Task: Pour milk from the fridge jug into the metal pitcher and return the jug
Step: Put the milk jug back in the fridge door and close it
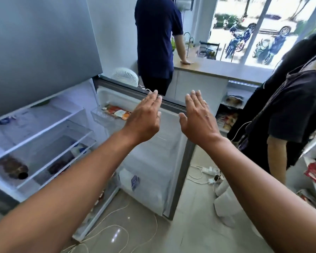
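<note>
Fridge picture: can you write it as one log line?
fridge door: open | milk jug: in lower door shelf | left hand: open, empty | right hand: open, empty | metal pitcher: not seen

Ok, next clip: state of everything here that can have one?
Fridge door: open.
Freezer door: closed.
Milk jug: upright in the lower door bin.
Brown bottle: lying on its side on a shelf.
Left hand: open, empty.
Right hand: open, empty.
</note>
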A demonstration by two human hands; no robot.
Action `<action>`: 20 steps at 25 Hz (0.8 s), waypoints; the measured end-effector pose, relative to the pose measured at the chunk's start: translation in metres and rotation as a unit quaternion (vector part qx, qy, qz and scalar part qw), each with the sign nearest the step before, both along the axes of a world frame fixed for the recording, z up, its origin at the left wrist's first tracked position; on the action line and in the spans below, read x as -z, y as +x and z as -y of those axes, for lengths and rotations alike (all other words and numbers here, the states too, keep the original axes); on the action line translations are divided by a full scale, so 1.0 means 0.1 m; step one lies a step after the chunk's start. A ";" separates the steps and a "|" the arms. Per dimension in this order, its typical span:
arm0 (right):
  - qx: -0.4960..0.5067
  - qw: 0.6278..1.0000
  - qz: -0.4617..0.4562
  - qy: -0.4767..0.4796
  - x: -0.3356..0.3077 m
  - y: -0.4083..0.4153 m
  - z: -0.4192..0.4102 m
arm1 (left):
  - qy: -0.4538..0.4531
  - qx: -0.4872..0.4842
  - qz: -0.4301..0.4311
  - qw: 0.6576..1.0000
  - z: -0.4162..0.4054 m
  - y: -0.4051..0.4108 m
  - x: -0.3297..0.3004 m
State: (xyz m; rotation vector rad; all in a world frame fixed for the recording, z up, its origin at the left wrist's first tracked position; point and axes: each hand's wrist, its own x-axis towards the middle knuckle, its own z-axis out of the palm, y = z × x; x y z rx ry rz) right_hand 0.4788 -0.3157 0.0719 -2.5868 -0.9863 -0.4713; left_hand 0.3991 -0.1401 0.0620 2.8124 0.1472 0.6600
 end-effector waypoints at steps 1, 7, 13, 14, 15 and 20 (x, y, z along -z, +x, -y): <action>0.015 1.000 -0.019 -0.015 0.00 0.12 0.03 | 0.000 0.003 -0.017 1.000 0.01 0.14 -0.03; 0.010 0.996 -0.067 -0.054 0.11 0.43 0.23 | 0.037 -0.017 -0.129 0.991 0.04 0.74 -0.01; -0.038 0.999 -0.027 -0.008 0.12 0.14 0.37 | 0.052 -0.061 -0.121 0.989 0.14 0.63 -0.04; -0.051 0.999 -0.016 0.008 0.13 0.07 0.40 | 0.049 -0.067 -0.124 0.989 0.16 0.55 -0.04; -0.067 0.997 -0.004 0.026 0.14 0.00 0.41 | 0.044 -0.077 -0.124 0.988 0.16 0.45 -0.05; -0.180 0.952 -0.122 0.216 0.21 -0.22 0.47 | -0.006 -0.100 -0.132 0.986 0.13 -0.10 -0.13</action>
